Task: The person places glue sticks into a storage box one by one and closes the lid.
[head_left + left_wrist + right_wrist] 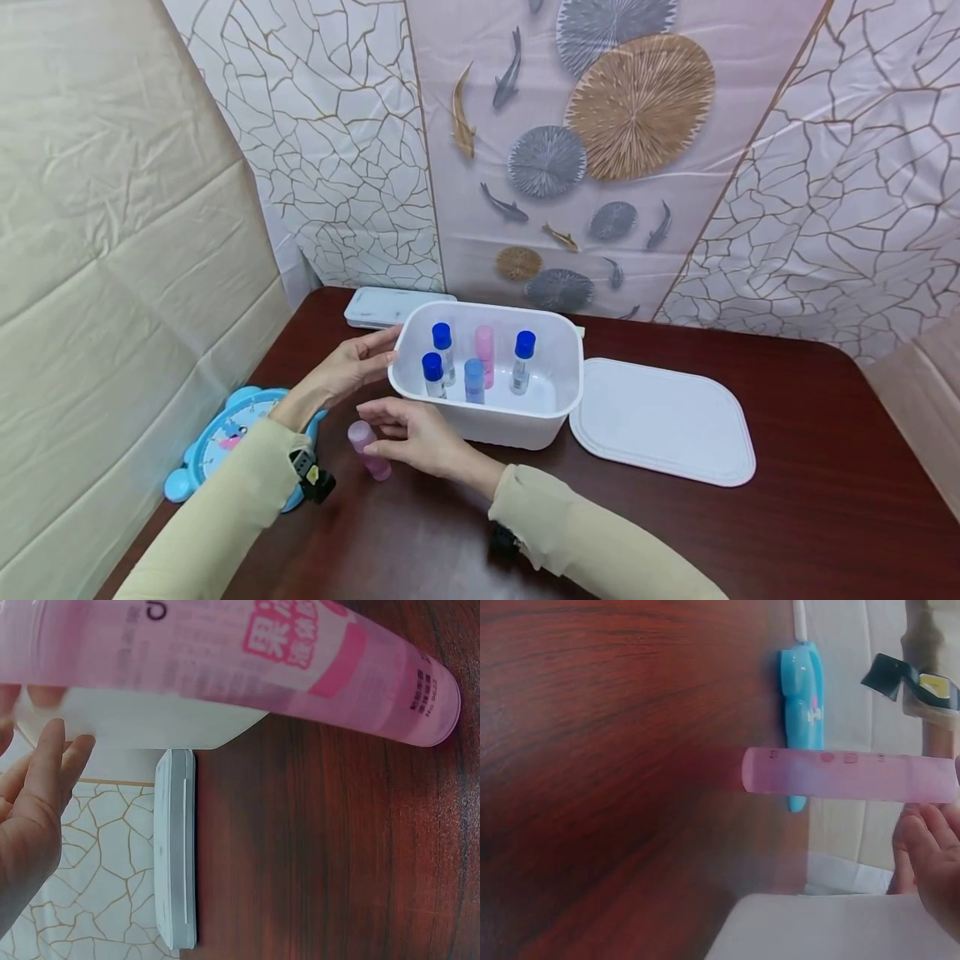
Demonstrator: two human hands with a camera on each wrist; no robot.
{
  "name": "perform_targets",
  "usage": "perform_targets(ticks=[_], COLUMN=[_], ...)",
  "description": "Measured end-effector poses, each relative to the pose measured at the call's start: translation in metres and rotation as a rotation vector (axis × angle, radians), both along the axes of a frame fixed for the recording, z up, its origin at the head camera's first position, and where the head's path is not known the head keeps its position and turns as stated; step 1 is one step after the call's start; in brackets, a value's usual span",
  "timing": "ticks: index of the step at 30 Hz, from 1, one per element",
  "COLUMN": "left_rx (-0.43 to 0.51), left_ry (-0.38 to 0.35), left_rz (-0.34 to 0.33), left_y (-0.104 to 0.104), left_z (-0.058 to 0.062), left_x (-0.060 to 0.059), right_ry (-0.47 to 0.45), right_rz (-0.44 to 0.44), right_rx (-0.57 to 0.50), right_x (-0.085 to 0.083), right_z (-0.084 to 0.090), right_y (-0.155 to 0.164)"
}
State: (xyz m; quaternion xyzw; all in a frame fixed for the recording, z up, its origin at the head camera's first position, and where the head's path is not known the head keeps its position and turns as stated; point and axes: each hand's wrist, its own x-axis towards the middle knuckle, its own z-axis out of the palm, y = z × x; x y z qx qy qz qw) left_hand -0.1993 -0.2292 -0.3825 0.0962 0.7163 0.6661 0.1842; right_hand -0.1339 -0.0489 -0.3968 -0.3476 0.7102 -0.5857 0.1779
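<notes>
1. A cloth backdrop (pixel 360 158) printed with fish, round discs and gold crackle lines hangs behind, and a plain cream cloth (pixel 127 208) covers the left side; before them lies a dark red-brown wood-grain surface (pixel 817 517).
2. A white box (pixel 487 427) sits near the surface's far edge. Inside it are three bottles with dark-blue caps (pixel 522 375), a light-blue bottle (pixel 474 383) and an upright pink one (pixel 486 354).
3. The two hands are apart, working near the box's left end. The right hand (pixel 420 437) pinches a translucent pink bottle (pixel 372 462) by its capped upper part, thumb on the near side.
4. That pink bottle is outside the box, just off its near left corner, slightly tilted in the head view. Whether its base touches the surface cannot be told. The left wrist view shows printed characters on its side.
5. The left hand (pixel 345 371) has its fingers extended at the box's left rim, holding nothing.
6. A white lid (pixel 663 421) lies flat to the right of the box; a pale flat case (pixel 390 307) lies behind its left end.
7. A blue clock (pixel 238 425) lies at the left, partly covered by the left sleeve (pixel 240 492).
</notes>
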Motion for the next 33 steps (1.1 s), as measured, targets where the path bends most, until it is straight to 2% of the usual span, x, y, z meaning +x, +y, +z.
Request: perform_targets(ticks=[8,14,19,22,27,30,33], left_rx=[0.008,0.012,-0.002,0.006,0.006,0.0,0.004], left_ry=[-0.004,-0.012,-0.02,-0.024,-0.027,-0.033,-0.038], left_rz=[-0.001,-0.004,0.002,0.005,0.016,0.025,0.025], left_y=[0.003,0.002,0.0,-0.001,-0.001,0.0,0.0], left_z=[0.003,0.001,-0.003,-0.004,-0.004,-0.003,-0.001], left_x=[-0.001,-0.003,-0.001,0.0,0.0,0.0,0.0], right_ry=[0.012,0.014,0.017,-0.022,-0.068,-0.029,0.05], right_rz=[-0.042,-0.061,-0.039,-0.011,0.049,0.078,0.058], right_rx=[0.0,-0.002,0.007,0.009,-0.037,-0.095,-0.14], right_x=[-0.002,-0.002,0.003,0.007,0.011,0.008,-0.002], right_z=[-0.006,-0.007,-0.009,-0.005,0.018,0.04,0.064], right_y=[-0.007,-0.006,-0.002,0.004,0.023,0.042,0.067])
